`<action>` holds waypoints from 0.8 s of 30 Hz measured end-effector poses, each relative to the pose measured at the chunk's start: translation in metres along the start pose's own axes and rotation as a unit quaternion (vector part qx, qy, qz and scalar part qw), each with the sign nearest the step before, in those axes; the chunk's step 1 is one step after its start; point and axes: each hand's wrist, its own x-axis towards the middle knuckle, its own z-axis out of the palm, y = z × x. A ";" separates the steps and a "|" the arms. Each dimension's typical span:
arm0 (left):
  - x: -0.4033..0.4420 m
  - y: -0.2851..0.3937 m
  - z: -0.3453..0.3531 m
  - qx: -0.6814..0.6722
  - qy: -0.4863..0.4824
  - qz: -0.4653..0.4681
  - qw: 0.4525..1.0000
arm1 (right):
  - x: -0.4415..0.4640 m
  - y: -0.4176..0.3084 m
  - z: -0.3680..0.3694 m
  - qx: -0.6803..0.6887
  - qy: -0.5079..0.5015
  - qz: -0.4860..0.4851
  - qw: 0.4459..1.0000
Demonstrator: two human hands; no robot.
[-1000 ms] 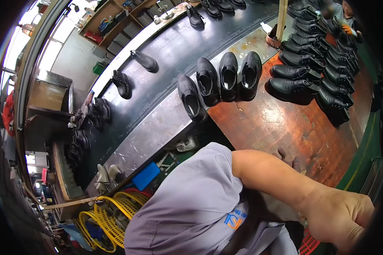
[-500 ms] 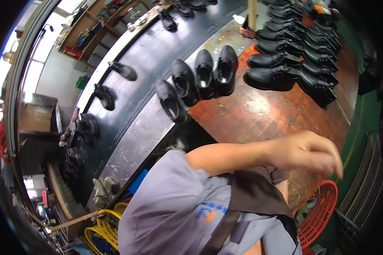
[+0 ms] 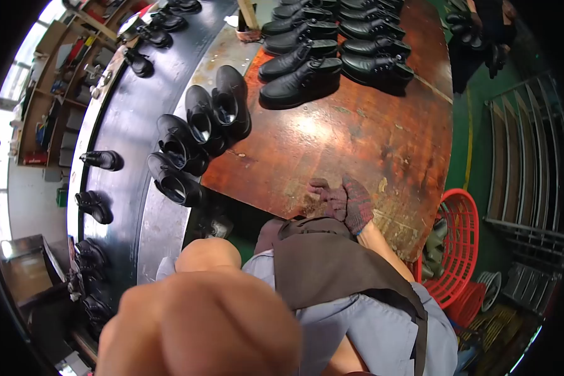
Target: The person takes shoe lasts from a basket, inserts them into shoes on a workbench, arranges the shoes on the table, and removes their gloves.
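My left hand (image 3: 207, 326) is bare, raised very close to the camera, and blurred. Its fingers look bent, but whether they hold anything is hidden. My right hand (image 3: 348, 203) wears a knitted glove and rests on the worn wooden table (image 3: 388, 144), close to my brown apron (image 3: 326, 257). The gloved fingers are spread apart, with no object visible in them. Beyond it, several black leather shoes (image 3: 301, 84) stand in rows on the tabletop. To the left, more black shoes (image 3: 175, 178) line the table edge, their openings showing.
A dark conveyor belt (image 3: 128, 119) carrying black shoes curves along the left. On the right, a red plastic basket (image 3: 464, 250) stands on the floor below the table corner. Behind it is a metal rack (image 3: 520, 156). Another person (image 3: 489, 25) with dark shoes is at the upper right.
My left hand has come back from over the table's right side to just in front of the camera. The view has shifted right, and my gloved right hand now shows.
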 end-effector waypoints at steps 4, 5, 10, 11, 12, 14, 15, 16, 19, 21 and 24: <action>-0.011 -0.018 -0.005 -0.073 -0.032 0.049 0.996 | -0.025 -0.011 0.008 -0.014 0.034 -0.020 0.999; -0.013 -0.012 0.002 -0.035 -0.007 0.027 0.999 | -0.030 -0.010 0.012 -0.029 0.049 -0.029 0.998; -0.013 0.002 0.018 0.016 0.047 -0.054 0.997 | -0.025 -0.011 0.009 -0.023 0.055 -0.026 0.998; -0.011 0.003 0.011 -0.003 0.013 -0.066 0.998 | -0.024 -0.013 0.007 -0.018 0.049 -0.018 0.998; -0.008 0.004 0.003 -0.021 -0.020 -0.078 0.997 | -0.023 -0.014 0.005 -0.015 0.044 -0.008 0.999; 0.002 0.002 -0.012 -0.046 -0.097 -0.097 0.989 | -0.024 -0.012 0.005 -0.024 0.047 -0.001 0.999; 0.005 -0.001 -0.018 -0.061 -0.130 -0.094 0.985 | -0.025 -0.013 0.009 -0.036 0.054 -0.009 0.998; 0.007 -0.005 -0.023 -0.065 -0.145 -0.091 0.983 | -0.026 -0.013 0.012 -0.046 0.062 -0.017 0.997; 0.004 -0.008 -0.021 -0.064 -0.139 -0.081 0.985 | -0.024 -0.014 0.015 -0.026 0.069 -0.004 0.997; 0.000 -0.008 -0.019 -0.059 -0.128 -0.073 0.987 | -0.024 -0.012 0.012 -0.026 0.050 -0.001 0.998; -0.002 -0.008 -0.018 -0.057 -0.124 -0.066 0.988 | -0.020 -0.012 0.011 -0.039 0.049 -0.016 0.998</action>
